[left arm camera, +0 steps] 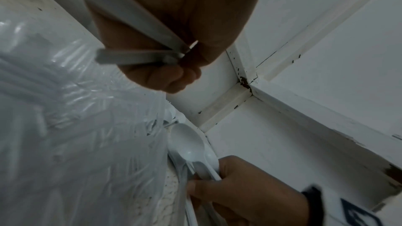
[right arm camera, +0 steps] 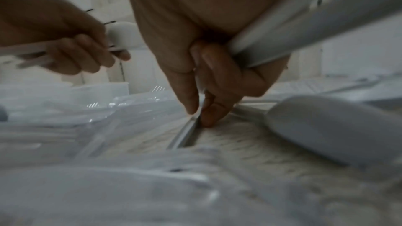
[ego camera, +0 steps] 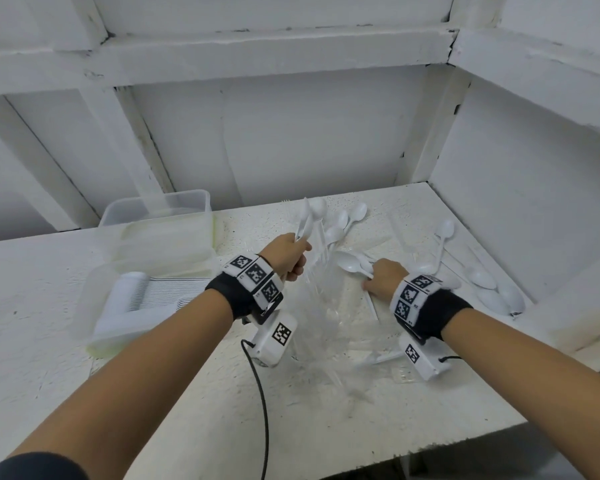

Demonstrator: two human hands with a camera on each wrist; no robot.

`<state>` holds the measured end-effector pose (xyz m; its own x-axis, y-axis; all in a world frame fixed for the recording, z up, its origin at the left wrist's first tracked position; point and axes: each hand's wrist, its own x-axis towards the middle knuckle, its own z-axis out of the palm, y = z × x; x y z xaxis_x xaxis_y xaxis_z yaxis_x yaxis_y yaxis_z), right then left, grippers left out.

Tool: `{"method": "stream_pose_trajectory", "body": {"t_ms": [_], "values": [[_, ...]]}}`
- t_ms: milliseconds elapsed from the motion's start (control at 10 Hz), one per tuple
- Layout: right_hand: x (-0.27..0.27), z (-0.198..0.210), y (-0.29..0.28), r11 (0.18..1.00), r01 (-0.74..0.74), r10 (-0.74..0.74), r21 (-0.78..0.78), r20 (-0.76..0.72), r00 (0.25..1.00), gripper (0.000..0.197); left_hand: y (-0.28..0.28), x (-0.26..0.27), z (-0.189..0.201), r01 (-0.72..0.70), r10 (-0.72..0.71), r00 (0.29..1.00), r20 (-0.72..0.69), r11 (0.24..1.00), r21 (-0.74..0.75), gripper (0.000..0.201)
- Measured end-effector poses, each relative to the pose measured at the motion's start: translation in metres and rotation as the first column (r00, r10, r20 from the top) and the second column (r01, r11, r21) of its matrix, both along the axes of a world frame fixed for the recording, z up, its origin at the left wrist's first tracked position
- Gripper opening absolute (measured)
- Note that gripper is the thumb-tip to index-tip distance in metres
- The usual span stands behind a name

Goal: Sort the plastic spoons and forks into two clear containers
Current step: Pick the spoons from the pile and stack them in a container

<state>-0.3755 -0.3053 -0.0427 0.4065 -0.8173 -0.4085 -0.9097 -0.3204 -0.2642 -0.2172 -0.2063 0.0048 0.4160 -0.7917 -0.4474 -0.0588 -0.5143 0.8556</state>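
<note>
White plastic spoons [ego camera: 444, 233] lie loose on the white table [ego camera: 153, 393], beside a heap of clear plastic forks [ego camera: 321, 306]. My left hand [ego camera: 297, 261] grips a few white spoons [ego camera: 309, 216] by the handles, bowls pointing up; the handles [left arm camera: 139, 54] cross my palm. My right hand [ego camera: 373, 282] holds a bunch of spoons [ego camera: 352, 263] in its palm, while thumb and forefinger [right arm camera: 193, 107] pinch another handle [right arm camera: 185, 137] lying on the table. Two clear containers stand at the left: the near one [ego camera: 97, 337] holds a stacked row of white cutlery, the far one [ego camera: 160, 206] sits behind it.
White walls and beams close off the back and right. More spoons [ego camera: 499, 296] lie in the right corner. A black cable [ego camera: 262, 410] hangs from my left wrist camera over the front edge. A spoon bowl [right arm camera: 326, 130] lies just right of my right fingers.
</note>
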Motion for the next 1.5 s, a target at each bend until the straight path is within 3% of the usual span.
{"method": "stream_pose_trajectory", "body": {"t_ms": [100, 400, 500, 600, 700, 800, 900, 1000, 1100, 1200, 1300, 1500], "values": [[0.003, -0.005, -0.002, 0.998, 0.042, -0.041, 0.042, -0.011, 0.999, 0.027, 0.012, 0.002, -0.001, -0.029, 0.029, 0.999, -0.018, 0.999, -0.025, 0.018], [0.007, -0.005, 0.007, 0.992, -0.047, 0.046, 0.118, 0.011, 0.999, 0.028, 0.031, 0.002, 0.000, -0.048, 0.048, 0.998, -0.030, 0.999, 0.015, 0.020], [0.010, -0.002, 0.016, 0.993, -0.117, 0.117, 0.003, -0.093, 0.989, 0.022, 0.036, 0.001, 0.000, -0.063, 0.064, 0.997, -0.038, 0.998, 0.028, 0.021], [0.014, -0.001, 0.020, 0.996, -0.083, 0.081, -0.016, -0.076, 0.994, 0.013, 0.041, 0.002, -0.001, -0.067, 0.068, 0.997, -0.031, 0.997, 0.035, 0.020], [0.015, -0.001, 0.016, 0.999, 0.018, -0.019, 0.040, 0.020, 1.000, 0.035, 0.045, 0.002, -0.001, -0.068, 0.069, 0.997, -0.029, 0.997, 0.027, 0.020], [0.012, 0.012, 0.016, 0.987, 0.122, -0.138, 0.108, 0.148, 0.979, 0.035, 0.050, 0.004, 0.000, -0.068, 0.068, 0.997, -0.041, 0.998, 0.009, 0.020], [0.010, 0.028, 0.013, 0.950, 0.234, -0.282, 0.208, 0.240, 0.929, 0.029, 0.055, 0.006, 0.001, -0.061, 0.061, 0.997, -0.035, 0.998, -0.003, 0.019], [0.005, 0.041, 0.016, 0.920, 0.267, -0.345, 0.287, 0.266, 0.900, 0.010, 0.061, 0.008, 0.001, -0.053, 0.053, 0.998, -0.029, 0.999, -0.004, 0.020], [0.001, 0.047, 0.023, 0.917, 0.259, -0.368, 0.303, 0.399, 0.840, 0.018, 0.066, 0.010, 0.001, -0.054, 0.053, 0.998, -0.026, 0.998, -0.016, 0.020], [0.005, 0.052, 0.034, 0.884, 0.223, -0.444, 0.411, 0.586, 0.678, 0.016, 0.072, 0.009, 0.003, -0.034, 0.034, 0.999, -0.006, 0.999, -0.042, 0.020], [0.016, 0.062, 0.049, 0.842, 0.176, -0.517, 0.509, 0.674, 0.528, 0.019, 0.078, 0.008, 0.006, -0.007, 0.009, 1.000, 0.018, 0.997, -0.079, 0.021], [0.040, 0.073, 0.074, 0.876, 0.132, -0.468, 0.463, 0.753, 0.463, 0.012, 0.099, 0.009, 0.010, 0.056, -0.051, 0.997, 0.052, 0.993, -0.107, 0.020]]}}
